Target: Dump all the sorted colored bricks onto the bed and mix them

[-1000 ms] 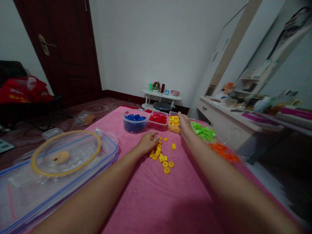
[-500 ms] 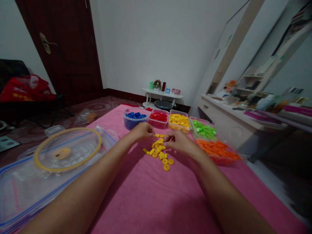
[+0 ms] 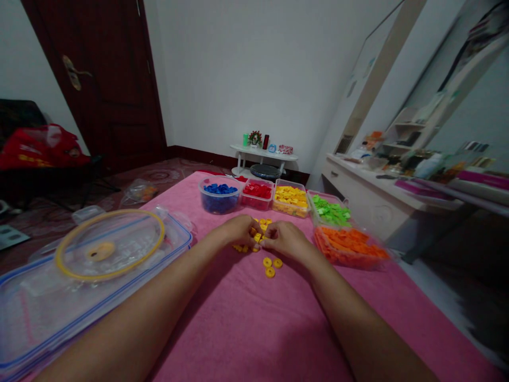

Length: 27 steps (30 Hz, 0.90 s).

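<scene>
Evidently the small yellow pile [image 3: 257,238] lies on the pink-covered surface [image 3: 238,323], straight in front of the person and, I judge, there so that both hands can reach it. Left hand [image 3: 239,229] and right hand [image 3: 287,236] flank it from opposite sides, each grip narrow with fingers curled at the pieces; that may pen the loose bits in, but I cannot tell whether any is pinched. Fingers hide much of the pile, so its number cannot be counted; three yellow rings [image 3: 270,275] lie apart, nearer the person. Beyond stand five containers, one per colour, probably to keep colours separate: a round blue tub [image 3: 207,205], then red box [image 3: 256,203], yellow box [image 3: 292,211], green box [image 3: 313,206] and orange box [image 3: 345,260]. Off left, one yellow-rimmed round lid [image 3: 125,246] rests on blue-edged clear lids [image 3: 47,313], presumably out of the way.
</scene>
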### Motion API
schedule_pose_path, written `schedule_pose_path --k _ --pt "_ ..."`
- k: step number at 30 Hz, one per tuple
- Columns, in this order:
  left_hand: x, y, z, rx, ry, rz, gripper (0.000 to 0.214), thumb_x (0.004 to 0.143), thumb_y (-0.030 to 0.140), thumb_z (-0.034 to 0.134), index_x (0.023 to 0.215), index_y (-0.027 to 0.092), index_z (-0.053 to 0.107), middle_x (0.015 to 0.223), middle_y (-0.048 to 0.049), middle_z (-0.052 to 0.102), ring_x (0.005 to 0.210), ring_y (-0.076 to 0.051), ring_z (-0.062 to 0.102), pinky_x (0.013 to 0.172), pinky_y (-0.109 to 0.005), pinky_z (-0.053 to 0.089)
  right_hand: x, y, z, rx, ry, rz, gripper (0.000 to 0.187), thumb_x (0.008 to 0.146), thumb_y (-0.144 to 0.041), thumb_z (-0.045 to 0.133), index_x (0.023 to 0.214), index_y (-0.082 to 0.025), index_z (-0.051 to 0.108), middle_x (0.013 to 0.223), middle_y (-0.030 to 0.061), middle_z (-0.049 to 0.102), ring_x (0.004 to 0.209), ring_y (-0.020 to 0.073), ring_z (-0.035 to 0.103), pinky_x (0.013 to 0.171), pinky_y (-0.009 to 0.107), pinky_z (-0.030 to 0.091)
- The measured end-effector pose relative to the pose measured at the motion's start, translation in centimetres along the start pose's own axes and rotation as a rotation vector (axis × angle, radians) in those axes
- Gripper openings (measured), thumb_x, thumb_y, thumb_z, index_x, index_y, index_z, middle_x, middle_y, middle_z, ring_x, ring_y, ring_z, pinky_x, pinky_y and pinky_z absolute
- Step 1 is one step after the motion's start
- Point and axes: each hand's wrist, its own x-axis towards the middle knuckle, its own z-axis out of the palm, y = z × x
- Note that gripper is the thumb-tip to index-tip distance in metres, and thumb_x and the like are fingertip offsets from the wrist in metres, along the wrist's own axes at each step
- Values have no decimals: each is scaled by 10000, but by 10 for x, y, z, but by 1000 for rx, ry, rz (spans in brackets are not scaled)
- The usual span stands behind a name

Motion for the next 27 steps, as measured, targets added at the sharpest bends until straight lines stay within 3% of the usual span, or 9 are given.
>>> schedule_pose_path --k 3,5,8,11,15,20,22,24,27 --pt "0 -4 -9 91 113 -73 467 558 347 752 975 139 713 861 -71 701 675 -153 587 543 -198 377 0 3 -12 -9 108 24 69 657 -208 618 716 -173 623 716 9 642 653 119 545 547 216 314" --pt "-3 -6 -19 131 115 -90 410 574 337 728 930 132 721 856 -73 702 687 -155 593 554 -198 383 -1 2 -21 -25 94 10 78 649 -170 589 717 -172 627 700 8 635 642 116 538 548 214 319" --pt "-13 -7 -36 112 -89 -109 402 564 296 726 934 139 720 795 -52 700 639 -136 588 533 -185 386 -6 1 -26 -61 8 6 154 669 -208 599 803 -202 675 727 8 647 639 123 541 543 219 318" --pt "-21 -4 -43 46 -282 -214 592 504 276 766 1075 149 676 822 -50 700 603 -131 581 499 -185 405 -8 2 -20 -108 -51 24 224 693 -243 619 902 -247 699 861 20 680 726 145 578 591 230 341" --pt "-23 7 -38 48 -380 -276 592 460 242 782 1039 159 687 836 -54 702 573 -136 585 495 -200 441 -6 3 -5 -174 -59 22 226 719 -252 612 935 -222 670 960 51 681 832 169 593 649 240 358" --pt "-22 24 -28 320 -325 -245 430 510 129 688 939 133 711 717 -69 700 553 -156 594 548 -225 460 -6 1 2 -238 -41 36 171 718 -208 562 878 -205 622 883 51 675 762 169 583 574 247 303" --pt "-21 23 -27 335 -283 -239 323 526 144 672 844 120 720 659 -73 685 545 -171 595 554 -240 461 -6 2 1 -248 -48 47 165 700 -186 553 851 -206 617 853 51 670 728 167 577 549 250 280" --pt "-19 19 -28 225 -203 -245 189 548 191 677 721 119 699 598 -63 658 522 -172 586 545 -249 461 -7 2 -4 -244 -46 67 154 671 -177 565 814 -205 616 831 52 666 703 169 571 534 251 269" --pt "-14 12 -29 -233 -21 -284 91 617 202 645 660 123 626 559 -34 622 508 -144 579 519 -230 468 -6 1 -16 -152 58 66 125 665 -184 571 781 -200 612 807 43 661 696 163 565 541 245 292"
